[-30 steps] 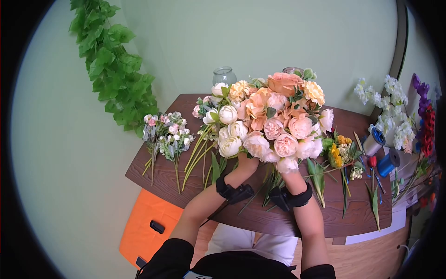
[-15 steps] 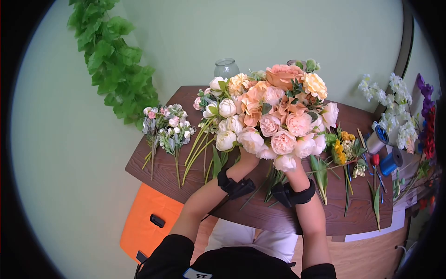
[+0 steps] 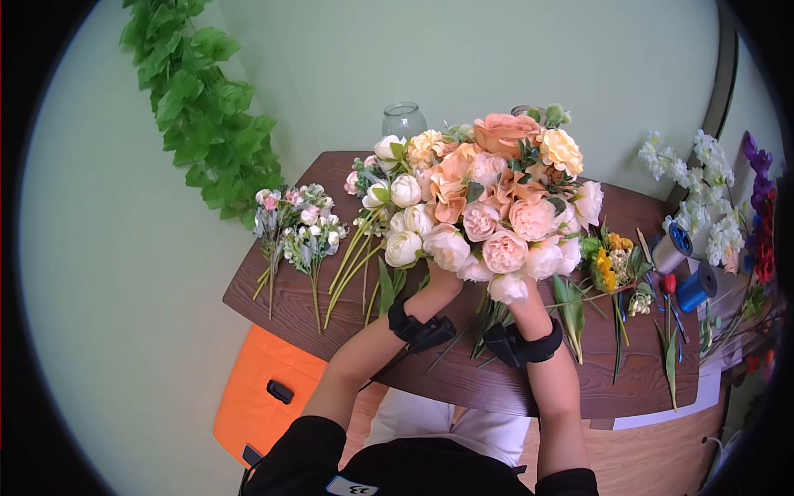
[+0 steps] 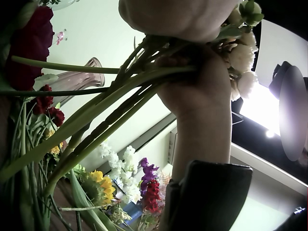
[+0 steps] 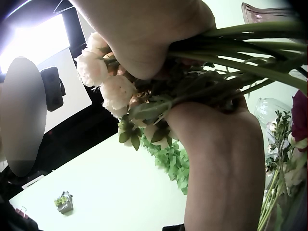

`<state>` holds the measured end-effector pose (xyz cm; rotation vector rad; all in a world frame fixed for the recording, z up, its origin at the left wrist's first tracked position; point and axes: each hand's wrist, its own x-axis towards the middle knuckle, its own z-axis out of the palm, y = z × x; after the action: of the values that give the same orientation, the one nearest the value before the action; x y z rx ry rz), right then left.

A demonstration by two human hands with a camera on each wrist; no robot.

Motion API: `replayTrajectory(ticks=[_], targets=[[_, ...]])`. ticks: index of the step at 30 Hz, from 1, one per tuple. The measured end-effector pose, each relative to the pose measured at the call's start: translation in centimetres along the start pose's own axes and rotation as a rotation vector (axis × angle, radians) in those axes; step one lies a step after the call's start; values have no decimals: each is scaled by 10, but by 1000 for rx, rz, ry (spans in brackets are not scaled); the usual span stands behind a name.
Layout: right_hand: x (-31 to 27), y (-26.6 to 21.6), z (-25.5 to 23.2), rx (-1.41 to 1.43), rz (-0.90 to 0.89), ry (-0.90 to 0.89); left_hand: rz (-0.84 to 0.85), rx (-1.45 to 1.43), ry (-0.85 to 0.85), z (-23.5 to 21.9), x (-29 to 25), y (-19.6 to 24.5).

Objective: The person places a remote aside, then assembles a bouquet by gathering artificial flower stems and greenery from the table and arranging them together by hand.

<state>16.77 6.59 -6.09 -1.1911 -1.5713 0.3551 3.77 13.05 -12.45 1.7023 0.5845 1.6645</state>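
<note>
A large bouquet (image 3: 488,211) of pink, peach and white flowers hides most of both hands in the head view. Its green stems (image 4: 110,98) run out below the hands in the left wrist view. My left hand (image 5: 216,120) wraps round the stems from one side, just under the blooms. From the other side my right hand (image 4: 197,86) grips the same stems, its fingers curled round them and partly in shadow. Both wrists wear black camera straps.
Small flower bunches (image 3: 310,240) lie on the brown table (image 3: 397,380) at left. Yellow flowers (image 3: 608,269), a red tulip (image 3: 668,283) and ribbon spools (image 3: 696,287) are at right. A glass jar (image 3: 403,121) stands behind the bouquet, and a leafy garland (image 3: 198,107) hangs on the wall.
The head view has shifted slightly since a second ago, and the bouquet appears slightly higher in it. Both hands keep their hold on the stems.
</note>
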Motion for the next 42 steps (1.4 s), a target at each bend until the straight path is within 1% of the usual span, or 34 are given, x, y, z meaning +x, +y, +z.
replayTrajectory(ticks=[1, 5, 7, 8, 9, 10, 11, 13, 14, 15, 16, 17, 19, 20, 22, 23, 24, 25, 26, 27, 28, 29, 31, 32, 34, 35, 37, 40, 42], targets=[[1, 4, 0, 81, 99, -57, 7, 12, -3, 6, 4, -3], [1, 8, 5, 119, 66, -23, 31, 61, -11, 4, 5, -5], [1, 3, 4, -117, 51, -41, 44, 85, -13, 6, 6, -7], [2, 4, 3, -117, 51, -41, 50, 97, -14, 6, 5, -8], [5, 7, 3, -123, 154, -85, 55, 109, -14, -5, 0, -7], [6, 9, 3, -128, 257, -128, 61, 122, -15, -5, 0, -8], [6, 10, 4, -127, 257, -130, 66, 135, -15, -7, -1, -8], [2, 10, 9, -427, 122, -109, 75, 161, -18, -9, -2, -10], [0, 24, 15, -427, 122, -109, 80, 173, -19, -9, -2, -11], [-1, 47, 24, -347, 74, 34, 85, 185, -21, -11, -4, -11], [-2, 59, 29, -266, 27, 177, 89, 197, -22, -15, -5, -12], [-2, 57, 29, -266, 28, 175, 93, 210, -24, -14, -5, -13], [-2, 54, 28, -309, -62, 196, 101, 234, -25, -7, -2, -16], [-1, 48, 26, -309, -62, 194, 105, 246, -26, -5, -1, -17], [2, 36, 21, -361, -19, 122, 115, 271, -28, 3, 4, -20], [2, 42, 23, -361, -19, 121, 119, 284, -29, 9, 9, -23], [2, 52, 25, -415, 14, 91, 124, 296, -30, 1, 3, -20], [1, 61, 26, -468, 47, 60, 128, 309, -30, 14, 14, -25], [1, 48, 23, -468, 46, 58, 133, 322, -29, 13, 13, -26], [1, 24, 15, -434, -68, 78, 138, 335, -28, 14, 15, -27], [1, 10, 11, -399, -180, 99, 143, 348, -28, 17, 16, -29], [0, 9, 10, -398, -181, 98, 148, 360, -29, 17, 15, -29], [-1, 8, 9, -464, -83, 36, 159, 385, -32, 15, 13, -31], [-1, 9, 8, -464, -83, 36, 164, 396, -34, 15, 14, -31], [0, 12, 7, -563, -42, -74, 175, 420, -38, 14, 15, -33], [0, 9, 7, -563, -43, -75, 180, 432, -39, 15, 14, -34], [-2, 0, 4, -451, -167, 40, 190, 457, -40, 17, 15, -35], [-2, -18, -2, -379, -197, 62, 206, 494, -41, 9, 10, -37], [-1, -29, -6, -385, -191, 51, 217, 518, -42, 15, 13, -39]])
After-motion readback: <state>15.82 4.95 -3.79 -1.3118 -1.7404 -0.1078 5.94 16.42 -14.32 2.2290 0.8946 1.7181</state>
